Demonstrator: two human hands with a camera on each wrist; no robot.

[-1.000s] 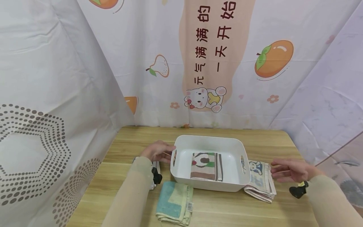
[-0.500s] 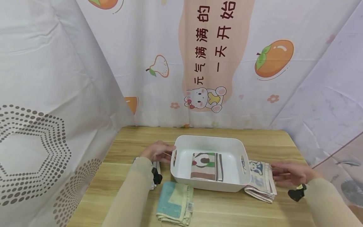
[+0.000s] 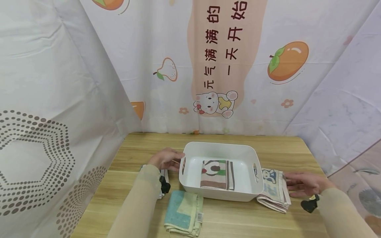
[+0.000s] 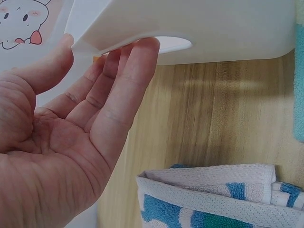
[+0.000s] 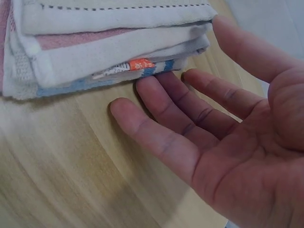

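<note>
My left hand point(image 3: 167, 159) holds the left end of a white plastic basket point(image 3: 220, 195). In the left wrist view its thumb lies at the rim and its fingers curl up under the wall at the handle slot. Inside the basket lies a folded towel point(image 3: 213, 178) in brown, beige and green. My right hand point(image 3: 308, 183) is beside a folded towel point(image 5: 118, 52) with a blue bear pattern, just right of the basket. Seen from the right wrist, the fingers are spread and relaxed, palm up, with fingertips right at the towel's folded edge.
A teal and cream folded towel point(image 3: 183, 213) lies in front of the basket. Another towel point(image 4: 218, 199), blue, white and green, lies left of the basket, partly hidden by my left forearm. A printed curtain point(image 3: 166, 39) hangs behind the wooden table point(image 3: 238, 218).
My right hand has shifted slightly toward the table's near edge, staying beside the bear towel, which has barely moved. The left hand and the basket stay put.
</note>
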